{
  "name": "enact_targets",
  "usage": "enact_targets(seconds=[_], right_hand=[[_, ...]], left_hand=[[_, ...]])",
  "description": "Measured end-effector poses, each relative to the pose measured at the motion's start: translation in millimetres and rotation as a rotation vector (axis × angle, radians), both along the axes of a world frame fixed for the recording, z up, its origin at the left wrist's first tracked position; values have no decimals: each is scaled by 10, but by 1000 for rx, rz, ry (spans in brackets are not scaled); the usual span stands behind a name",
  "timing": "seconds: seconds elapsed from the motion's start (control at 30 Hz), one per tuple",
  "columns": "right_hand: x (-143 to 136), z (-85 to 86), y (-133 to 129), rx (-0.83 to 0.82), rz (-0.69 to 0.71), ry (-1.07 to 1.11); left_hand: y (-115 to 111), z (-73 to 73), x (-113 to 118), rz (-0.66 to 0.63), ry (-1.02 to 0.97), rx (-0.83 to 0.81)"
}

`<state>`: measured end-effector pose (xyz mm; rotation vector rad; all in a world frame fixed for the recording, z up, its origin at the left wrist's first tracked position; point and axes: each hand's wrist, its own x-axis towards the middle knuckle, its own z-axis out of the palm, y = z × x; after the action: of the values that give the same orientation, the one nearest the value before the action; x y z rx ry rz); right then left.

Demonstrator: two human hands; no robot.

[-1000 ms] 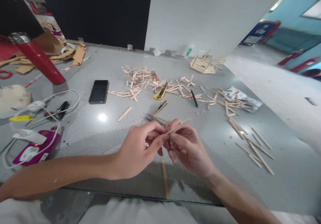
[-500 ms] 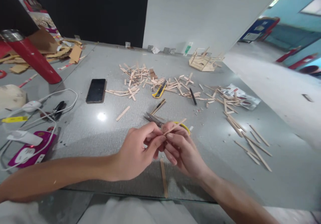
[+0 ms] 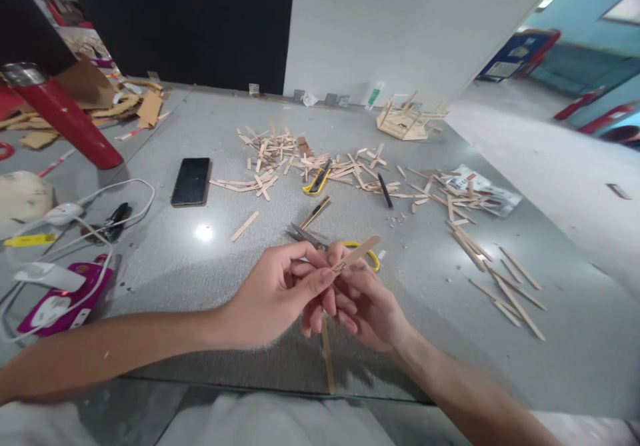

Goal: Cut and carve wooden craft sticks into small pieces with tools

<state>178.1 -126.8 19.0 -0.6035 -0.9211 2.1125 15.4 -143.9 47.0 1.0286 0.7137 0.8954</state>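
Note:
A wooden craft stick (image 3: pixel 364 250) slants up to the right between my hands, its broad face turned toward me and a dark mark near its lower end. My left hand (image 3: pixel 275 296) pinches that end between thumb and fingers. Around the same stick, the fingers of my right hand (image 3: pixel 377 309) are closed from the other side. Just beyond my hands lie scissors (image 3: pixel 306 234) with yellow handles, partly hidden by my fingers. Another craft stick (image 3: pixel 327 363) lies below my hands, near the table's front edge.
A pile of craft sticks (image 3: pixel 275 149), a yellow utility knife (image 3: pixel 317 179) and a black pen (image 3: pixel 385 191) lie ahead. Left are a phone (image 3: pixel 191 181), white cables and a purple power strip (image 3: pixel 70 293). A stick-built frame (image 3: pixel 407 123) stands back right; loose sticks (image 3: pixel 515 299) lie right.
The craft stick has been rolled so its wide face shows instead of its thin edge. My fingers have shifted and spread slightly around it.

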Motion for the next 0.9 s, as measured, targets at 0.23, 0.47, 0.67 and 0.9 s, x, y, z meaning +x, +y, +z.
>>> enact_targets(seconds=[0.23, 0.47, 0.67, 0.9], right_hand=[[-37, 36, -32, -34, 2, -4], [-105, 9, -80, -131, -143, -72], [-119, -51, -78, -146, -160, -101], [-110, -32, -63, -212, -142, -62]], left_hand=[[-16, -47, 16, 45, 57, 31], [-54, -126, 30, 168, 259, 258], [-64, -184, 33, 173, 296, 282], [-67, -197, 32, 158, 232, 232]])
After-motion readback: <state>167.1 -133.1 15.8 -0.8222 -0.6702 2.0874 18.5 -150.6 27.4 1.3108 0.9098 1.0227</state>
